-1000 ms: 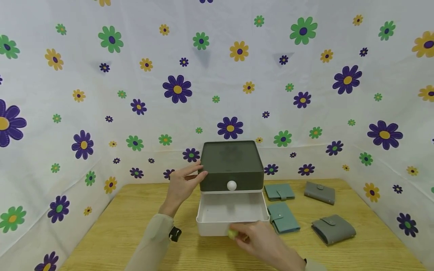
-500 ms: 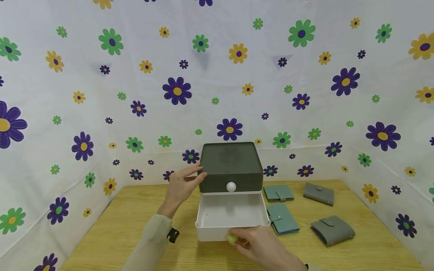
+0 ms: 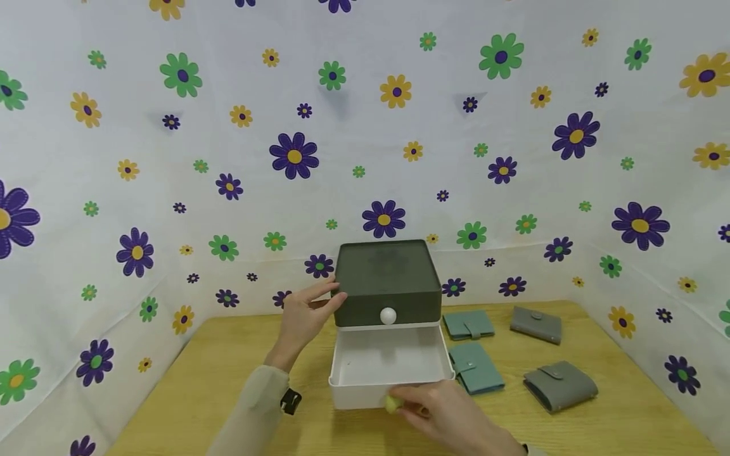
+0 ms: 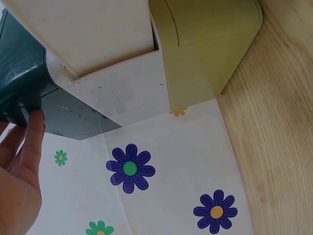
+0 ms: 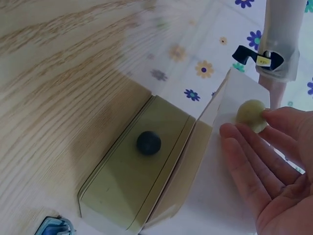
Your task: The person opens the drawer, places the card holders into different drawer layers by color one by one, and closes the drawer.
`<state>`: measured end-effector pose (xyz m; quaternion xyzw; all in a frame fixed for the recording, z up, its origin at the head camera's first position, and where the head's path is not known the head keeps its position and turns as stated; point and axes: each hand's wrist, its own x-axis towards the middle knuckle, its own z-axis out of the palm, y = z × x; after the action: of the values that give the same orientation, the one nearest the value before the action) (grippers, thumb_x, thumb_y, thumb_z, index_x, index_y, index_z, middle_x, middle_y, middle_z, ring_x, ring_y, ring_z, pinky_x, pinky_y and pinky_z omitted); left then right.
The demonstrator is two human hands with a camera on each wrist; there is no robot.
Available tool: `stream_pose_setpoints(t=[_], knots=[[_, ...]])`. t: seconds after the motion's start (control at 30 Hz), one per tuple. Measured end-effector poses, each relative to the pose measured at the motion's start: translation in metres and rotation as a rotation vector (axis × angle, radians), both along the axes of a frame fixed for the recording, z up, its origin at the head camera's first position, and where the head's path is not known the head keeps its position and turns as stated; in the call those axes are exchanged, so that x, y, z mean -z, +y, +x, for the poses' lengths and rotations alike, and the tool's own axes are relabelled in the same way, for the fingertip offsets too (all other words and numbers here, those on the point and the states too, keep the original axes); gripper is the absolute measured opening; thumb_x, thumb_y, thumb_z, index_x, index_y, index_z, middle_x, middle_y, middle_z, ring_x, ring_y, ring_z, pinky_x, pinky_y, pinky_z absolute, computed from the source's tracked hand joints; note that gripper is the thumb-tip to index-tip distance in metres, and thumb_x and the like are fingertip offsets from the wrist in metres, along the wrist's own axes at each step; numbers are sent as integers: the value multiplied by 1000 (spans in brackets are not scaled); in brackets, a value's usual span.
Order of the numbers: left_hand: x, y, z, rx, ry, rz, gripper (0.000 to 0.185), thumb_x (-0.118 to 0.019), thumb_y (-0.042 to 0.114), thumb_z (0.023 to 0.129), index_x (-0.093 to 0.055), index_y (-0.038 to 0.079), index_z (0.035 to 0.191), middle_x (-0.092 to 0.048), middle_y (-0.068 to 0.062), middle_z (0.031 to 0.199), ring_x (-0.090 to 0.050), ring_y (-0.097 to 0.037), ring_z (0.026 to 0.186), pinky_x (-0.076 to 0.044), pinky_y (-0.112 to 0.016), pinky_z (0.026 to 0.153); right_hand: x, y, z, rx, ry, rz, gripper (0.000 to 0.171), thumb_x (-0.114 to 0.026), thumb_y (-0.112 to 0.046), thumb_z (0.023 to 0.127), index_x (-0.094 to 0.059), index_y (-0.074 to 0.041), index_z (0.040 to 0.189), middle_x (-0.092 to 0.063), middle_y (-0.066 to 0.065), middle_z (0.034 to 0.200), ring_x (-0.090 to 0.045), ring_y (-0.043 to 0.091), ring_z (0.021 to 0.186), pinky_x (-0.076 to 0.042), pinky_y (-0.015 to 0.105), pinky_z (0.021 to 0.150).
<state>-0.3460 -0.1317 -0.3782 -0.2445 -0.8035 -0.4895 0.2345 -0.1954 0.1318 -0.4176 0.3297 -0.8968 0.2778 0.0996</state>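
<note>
The white drawer (image 3: 390, 367) stands pulled out from under the dark green drawer box (image 3: 388, 278), the landmark at the back of the wooden table (image 3: 199, 380). Your right hand (image 3: 441, 411) touches the drawer's yellow-green knob (image 3: 392, 403) with its fingertips, fingers only loosely bent. Your left hand (image 3: 305, 316) rests, fingers straight, on the box's left side. 4 wallets lie right of the box: 2 teal wallets (image 3: 476, 366), 2 grey wallets (image 3: 561, 384).
</note>
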Motion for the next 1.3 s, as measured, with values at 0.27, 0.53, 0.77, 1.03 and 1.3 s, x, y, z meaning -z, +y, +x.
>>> stream_pose_setpoints(t=[0.27,0.53,0.77,1.03,1.3], knots=[[2,-1,2,-9,2,23,39,-75,32,87,-72,9,119,-63,-7,132,-62,-26,120,-59,-32,84,3,17,-6,1,278,-260,12,-72,-2,86,-76,-8,96,-75,-1,82,-58,-9,65,-49,6,55],[-1,-2,1,-18,-21,38,41,-77,33,86,-72,8,118,-63,-8,132,-63,-25,120,-58,-29,84,-1,46,-29,241,461,-346,17,-77,4,79,-75,-8,93,-71,-1,79,-58,-3,66,-48,9,53],[-2,2,0,-16,-48,44,44,-77,36,85,-71,9,119,-62,-7,135,-61,-23,122,-58,-27,85,2,74,-49,426,258,-158,11,-74,-3,85,-76,-9,94,-72,2,85,-64,8,72,-53,18,58],[-1,3,2,-24,-79,32,46,-77,40,84,-72,11,119,-62,-5,135,-61,-23,122,-58,-30,87,17,90,-58,445,-28,40,8,-73,-4,84,-76,-3,91,-73,6,87,-66,15,76,-58,34,68],[0,2,4,-18,-78,36,44,-77,38,85,-72,11,119,-62,-6,135,-61,-23,123,-58,-30,87,32,95,-64,483,-140,182,21,-80,-17,80,-73,0,91,-69,9,89,-66,26,84,-57,43,75]])
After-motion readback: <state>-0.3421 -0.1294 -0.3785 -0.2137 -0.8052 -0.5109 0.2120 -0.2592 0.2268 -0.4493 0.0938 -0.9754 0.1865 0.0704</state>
